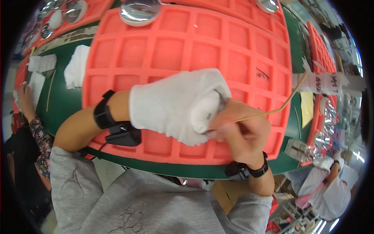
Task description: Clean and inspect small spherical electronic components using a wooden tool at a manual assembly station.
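Observation:
My left hand (175, 104), in a white knit glove, is closed around a round, clear glass lens (205, 111). Part of the lens is hidden by the glove and by my right fingers. My bare right hand (245, 130) pinches a thin, light-brown stick (278, 111), which slants up to the right with a bend in it. The stick's lower end is close to the lens; whether it touches the glass I cannot tell. Both hands are above a pink-red foam tray (187, 154) divided into square compartments.
A large lens (140, 11) sits at the tray's far left, another lens (268, 4) at the far right. White cloth (77, 67) and a yellow sheet (306, 109) lie on the green table (66, 113). A clear container (299, 150) stands right. Co-workers' arms show at left and right.

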`<state>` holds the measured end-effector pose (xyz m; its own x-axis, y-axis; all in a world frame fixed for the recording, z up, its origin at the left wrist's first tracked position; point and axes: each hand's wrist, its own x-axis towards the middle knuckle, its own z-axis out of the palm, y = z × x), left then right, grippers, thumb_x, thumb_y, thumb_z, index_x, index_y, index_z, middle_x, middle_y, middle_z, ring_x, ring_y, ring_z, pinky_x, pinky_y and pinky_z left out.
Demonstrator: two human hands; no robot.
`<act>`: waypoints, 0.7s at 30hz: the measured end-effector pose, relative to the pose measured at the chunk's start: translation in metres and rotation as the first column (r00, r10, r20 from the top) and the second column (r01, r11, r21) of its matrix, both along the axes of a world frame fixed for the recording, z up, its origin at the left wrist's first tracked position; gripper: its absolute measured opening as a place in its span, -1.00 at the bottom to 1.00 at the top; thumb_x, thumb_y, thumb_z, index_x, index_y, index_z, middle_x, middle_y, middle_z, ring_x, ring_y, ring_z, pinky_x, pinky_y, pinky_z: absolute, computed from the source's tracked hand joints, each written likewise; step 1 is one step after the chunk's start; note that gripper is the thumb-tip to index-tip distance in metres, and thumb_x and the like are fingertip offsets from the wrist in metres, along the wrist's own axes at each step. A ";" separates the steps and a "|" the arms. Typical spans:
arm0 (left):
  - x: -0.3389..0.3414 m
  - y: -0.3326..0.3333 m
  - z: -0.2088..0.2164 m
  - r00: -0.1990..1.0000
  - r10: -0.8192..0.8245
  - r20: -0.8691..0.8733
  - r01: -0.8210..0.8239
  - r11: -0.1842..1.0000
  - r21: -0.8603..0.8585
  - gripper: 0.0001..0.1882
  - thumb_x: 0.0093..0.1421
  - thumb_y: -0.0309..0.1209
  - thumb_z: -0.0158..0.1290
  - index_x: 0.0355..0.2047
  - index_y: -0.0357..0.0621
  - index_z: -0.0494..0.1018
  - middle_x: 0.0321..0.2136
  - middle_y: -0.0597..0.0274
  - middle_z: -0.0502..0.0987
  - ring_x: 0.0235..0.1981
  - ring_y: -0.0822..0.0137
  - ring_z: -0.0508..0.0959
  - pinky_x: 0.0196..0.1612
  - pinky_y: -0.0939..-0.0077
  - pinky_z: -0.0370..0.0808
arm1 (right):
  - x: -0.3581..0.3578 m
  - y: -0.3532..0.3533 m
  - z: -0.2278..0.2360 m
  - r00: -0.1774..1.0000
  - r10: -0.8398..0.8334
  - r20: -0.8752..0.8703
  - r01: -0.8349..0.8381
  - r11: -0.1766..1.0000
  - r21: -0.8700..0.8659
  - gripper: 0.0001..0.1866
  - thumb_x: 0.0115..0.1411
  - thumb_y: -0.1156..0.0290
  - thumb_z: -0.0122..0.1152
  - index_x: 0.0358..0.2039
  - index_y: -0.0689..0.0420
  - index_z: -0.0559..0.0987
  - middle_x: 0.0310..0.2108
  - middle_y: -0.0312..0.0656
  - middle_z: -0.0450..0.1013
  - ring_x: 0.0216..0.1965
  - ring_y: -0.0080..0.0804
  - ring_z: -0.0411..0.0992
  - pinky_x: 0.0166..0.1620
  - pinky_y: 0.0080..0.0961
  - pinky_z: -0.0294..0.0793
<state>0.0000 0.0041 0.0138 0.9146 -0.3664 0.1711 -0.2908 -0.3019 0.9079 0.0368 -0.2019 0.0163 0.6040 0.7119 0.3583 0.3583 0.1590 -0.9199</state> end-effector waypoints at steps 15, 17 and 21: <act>-0.010 0.009 0.018 0.905 -0.265 -0.334 0.167 0.941 -0.293 -0.60 0.29 -0.27 0.12 -0.24 -0.50 0.35 -0.63 0.11 0.64 -0.47 0.16 0.68 -0.19 0.35 0.58 | -0.001 -0.014 -0.028 0.933 -0.295 -0.204 0.334 0.923 0.193 -0.66 0.57 0.24 -0.20 -0.21 0.19 0.46 -0.57 -0.38 0.23 -0.67 -0.66 0.07 -0.60 -0.66 0.01; -0.013 0.009 0.012 0.874 -0.270 -0.404 0.112 0.921 -0.373 -0.60 0.24 -0.27 0.17 -0.22 -0.46 0.39 -0.55 0.03 0.66 -0.39 0.11 0.69 -0.17 0.30 0.58 | -0.003 -0.011 -0.024 0.927 -0.293 -0.233 0.349 0.902 0.255 -0.68 0.57 0.24 -0.18 -0.20 0.19 0.46 -0.58 -0.41 0.19 -0.67 -0.68 0.05 -0.60 -0.66 -0.02; -0.017 0.010 0.011 0.944 -0.179 -0.277 0.069 0.929 -0.365 -0.59 0.17 -0.22 0.22 -0.18 -0.34 0.46 -0.35 -0.05 0.65 -0.25 0.04 0.68 -0.14 0.23 0.57 | -0.012 -0.007 -0.007 0.885 -0.373 -0.279 0.416 0.902 0.113 -0.46 0.49 -0.06 -0.06 -0.24 0.24 0.56 -0.53 -0.24 0.34 -0.55 -0.48 0.24 -0.43 -0.50 0.25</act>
